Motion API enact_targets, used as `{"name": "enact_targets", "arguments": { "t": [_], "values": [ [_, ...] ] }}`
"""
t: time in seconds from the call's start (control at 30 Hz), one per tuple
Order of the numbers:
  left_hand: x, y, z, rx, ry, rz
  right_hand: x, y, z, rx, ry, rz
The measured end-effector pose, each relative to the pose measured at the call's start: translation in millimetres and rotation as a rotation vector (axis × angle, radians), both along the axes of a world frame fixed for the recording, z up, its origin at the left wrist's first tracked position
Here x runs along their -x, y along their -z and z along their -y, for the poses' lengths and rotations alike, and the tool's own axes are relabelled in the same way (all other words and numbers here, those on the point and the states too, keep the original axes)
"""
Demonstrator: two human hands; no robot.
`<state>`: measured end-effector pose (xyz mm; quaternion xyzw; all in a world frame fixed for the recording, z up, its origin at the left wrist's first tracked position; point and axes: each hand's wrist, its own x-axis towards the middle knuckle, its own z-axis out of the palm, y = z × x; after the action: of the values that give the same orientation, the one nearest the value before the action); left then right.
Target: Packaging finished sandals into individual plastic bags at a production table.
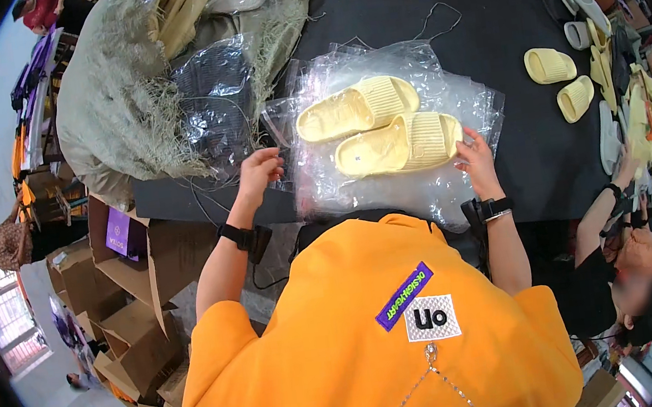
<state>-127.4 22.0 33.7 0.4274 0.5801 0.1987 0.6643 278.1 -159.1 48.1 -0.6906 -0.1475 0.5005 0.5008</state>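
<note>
A pair of pale yellow slide slippers lies side by side on a stack of clear plastic bags [422, 196]. The far slipper [332, 114] and the near slipper [373, 154] both have ribbed straps, with their toes to the right. My right hand [477, 159] is closed at the toe of the near slipper, fingers and thumb against its edge. At the left edge of the bags is my left hand [258, 174], its fingers curled in toward the thumb. Whatever it may pinch there is too small to make out.
A frayed woven sack [117, 99] with more yellow slippers sits at the far left of the black table [483, 25]. Two small yellow slippers [550, 65] [575, 99] lie to the right. Cardboard boxes [128, 338] stand lower left; a co-worker [601, 293] is at the right.
</note>
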Motion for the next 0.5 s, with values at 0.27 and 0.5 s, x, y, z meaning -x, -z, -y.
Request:
{"name": "enact_targets", "arguments": {
  "t": [0.27,0.5],
  "values": [
    [-58.6,-23.3,-2.9,0.116,0.124,0.473,2.7,14.0,-3.3,0.061,-0.014,0.065],
    [-44.9,-76.2,34.6,0.743,0.410,1.050,11.8,20.3,1.2,0.054,0.045,-0.015]
  ]
}}
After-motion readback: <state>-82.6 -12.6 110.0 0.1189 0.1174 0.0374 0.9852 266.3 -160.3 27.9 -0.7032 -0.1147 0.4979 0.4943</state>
